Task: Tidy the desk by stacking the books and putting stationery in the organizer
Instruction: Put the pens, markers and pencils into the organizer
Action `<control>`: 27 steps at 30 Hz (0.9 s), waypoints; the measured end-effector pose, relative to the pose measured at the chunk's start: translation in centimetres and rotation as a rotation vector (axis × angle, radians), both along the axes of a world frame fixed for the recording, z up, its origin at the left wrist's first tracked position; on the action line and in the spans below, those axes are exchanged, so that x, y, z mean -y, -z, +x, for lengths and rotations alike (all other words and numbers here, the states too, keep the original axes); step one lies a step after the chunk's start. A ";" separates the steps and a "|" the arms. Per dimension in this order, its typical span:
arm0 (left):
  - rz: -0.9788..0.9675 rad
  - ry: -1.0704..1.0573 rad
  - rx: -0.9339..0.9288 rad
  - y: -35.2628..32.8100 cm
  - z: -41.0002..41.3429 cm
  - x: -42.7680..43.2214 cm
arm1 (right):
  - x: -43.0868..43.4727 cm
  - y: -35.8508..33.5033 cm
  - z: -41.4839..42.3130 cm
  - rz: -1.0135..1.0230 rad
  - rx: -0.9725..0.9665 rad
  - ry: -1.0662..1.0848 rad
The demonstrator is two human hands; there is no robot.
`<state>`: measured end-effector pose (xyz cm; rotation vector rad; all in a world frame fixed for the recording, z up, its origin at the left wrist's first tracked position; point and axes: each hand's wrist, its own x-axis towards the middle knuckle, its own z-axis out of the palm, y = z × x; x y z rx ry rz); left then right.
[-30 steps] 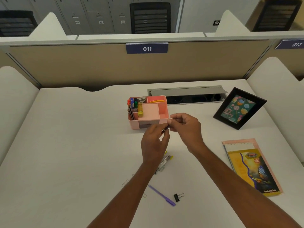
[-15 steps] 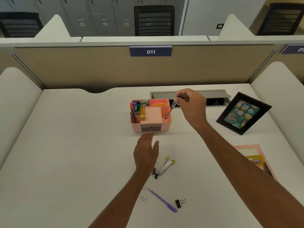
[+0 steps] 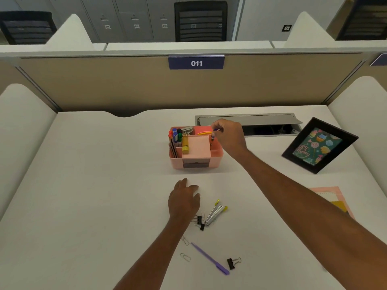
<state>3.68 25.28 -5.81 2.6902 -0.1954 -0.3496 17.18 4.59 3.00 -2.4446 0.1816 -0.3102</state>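
A pale desk is seen from above. Left of centre, the left hand is held palm down, fingers straight and close together, nothing gripped; whether the surface is touched cannot be told. Just beside and below it, loose stationery is scattered: paper clips, black binder clips, a silver tool with yellow tips, and a purple pen laid flat, its long axis running diagonally from far left to near right.

Beyond these stands a pink organizer, with markers upright in its left compartments. Over its right-hand compartment a small pen is pinched between thumb and fingertips of the right hand; its long axis is nearly upright, tip down at the compartment's mouth, top leaning slightly right toward the hand.

The step in hand is judged to be the placing of this pen; next, the pinch need only be loosened so the pen drops in, and the loose items can then be gathered. At the far right, the books are partly hidden behind the right forearm, seemingly one upon another.
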 end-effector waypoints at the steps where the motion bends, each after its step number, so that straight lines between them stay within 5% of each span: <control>1: 0.007 0.009 0.000 -0.1 0.0 0.0 | -0.1 0.2 0.2 -0.001 -0.017 -0.006; 18: 0.025 0.040 -0.039 -0.8 0.4 -0.3 | -0.1 0.8 2.1 -0.058 -0.081 -0.043; 27: -0.115 -0.005 -0.078 -0.2 0.5 -0.8 | -0.2 -1.2 -0.8 -0.033 0.012 0.076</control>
